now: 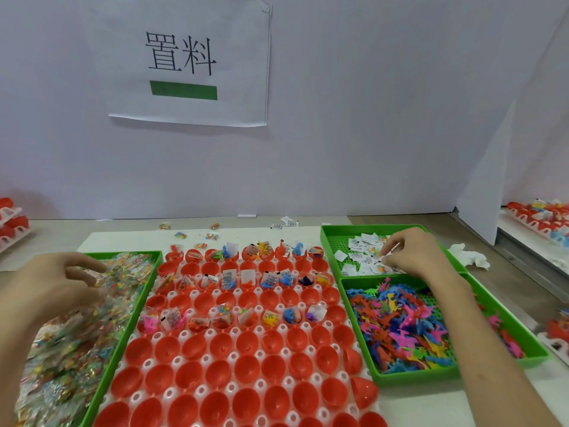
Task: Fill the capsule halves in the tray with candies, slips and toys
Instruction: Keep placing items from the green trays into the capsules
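My left hand hovers at nine o'clock over the candies, fingers loosely spread but blurred; I cannot tell whether it holds a packet. My right hand, at two o'clock, pinches at the slips in their green bin. The toys lie at three o'clock. The tray sits centre, and alternate far rows of capsule halves hold slips and toys.

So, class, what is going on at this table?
A person is filling red capsule halves in a white tray. The right hand pinches paper slips in the far green bin; the left hand, blurred, is over the candy packets. Toys wait in the near right bin. Three far rows hold items; the nearer rows are empty.
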The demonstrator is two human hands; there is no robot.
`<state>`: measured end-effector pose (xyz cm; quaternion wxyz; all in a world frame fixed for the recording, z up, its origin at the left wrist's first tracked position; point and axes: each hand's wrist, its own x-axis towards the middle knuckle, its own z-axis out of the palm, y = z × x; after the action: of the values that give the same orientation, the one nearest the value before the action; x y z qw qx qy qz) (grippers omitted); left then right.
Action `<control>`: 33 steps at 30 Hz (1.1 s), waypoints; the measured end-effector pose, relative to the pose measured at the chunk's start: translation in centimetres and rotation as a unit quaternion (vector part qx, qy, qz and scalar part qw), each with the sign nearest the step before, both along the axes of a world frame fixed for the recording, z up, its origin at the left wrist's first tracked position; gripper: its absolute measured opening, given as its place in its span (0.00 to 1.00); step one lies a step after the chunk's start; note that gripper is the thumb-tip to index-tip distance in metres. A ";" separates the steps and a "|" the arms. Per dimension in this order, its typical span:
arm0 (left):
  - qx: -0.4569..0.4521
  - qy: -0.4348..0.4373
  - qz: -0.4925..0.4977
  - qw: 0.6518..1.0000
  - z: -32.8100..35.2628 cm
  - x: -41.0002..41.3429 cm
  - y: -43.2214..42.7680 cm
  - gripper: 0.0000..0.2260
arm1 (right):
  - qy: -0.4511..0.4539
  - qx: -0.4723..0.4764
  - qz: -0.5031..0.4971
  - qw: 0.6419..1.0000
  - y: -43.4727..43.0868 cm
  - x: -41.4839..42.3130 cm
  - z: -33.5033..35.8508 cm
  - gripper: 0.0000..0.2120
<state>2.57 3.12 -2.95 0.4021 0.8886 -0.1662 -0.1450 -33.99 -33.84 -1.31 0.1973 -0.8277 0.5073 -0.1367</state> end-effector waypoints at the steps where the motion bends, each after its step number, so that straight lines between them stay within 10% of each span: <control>1: -0.009 -0.011 -0.002 1.000 0.2 -0.2 0.1 0.16 | -0.004 -0.007 -0.002 1.000 0.0 -0.1 0.0 0.11; 16: -0.224 -0.076 -0.090 0.967 6.4 -8.2 -3.1 0.11 | -0.252 -0.081 0.045 0.963 1.8 1.1 2.4 0.08; 22: -0.329 -0.057 -0.198 0.922 9.3 -15.6 -6.2 0.11 | -0.418 0.032 0.179 0.890 6.9 3.1 6.3 0.09; 33: -0.360 -0.011 -0.217 0.907 9.0 -20.0 -8.5 0.13 | -0.454 0.158 0.374 0.793 13.0 3.0 10.1 0.07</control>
<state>-17.44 -5.36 6.07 0.6511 0.6273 -0.4004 -0.1492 -31.02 -20.82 8.84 0.5682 -0.7533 0.0247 -0.3303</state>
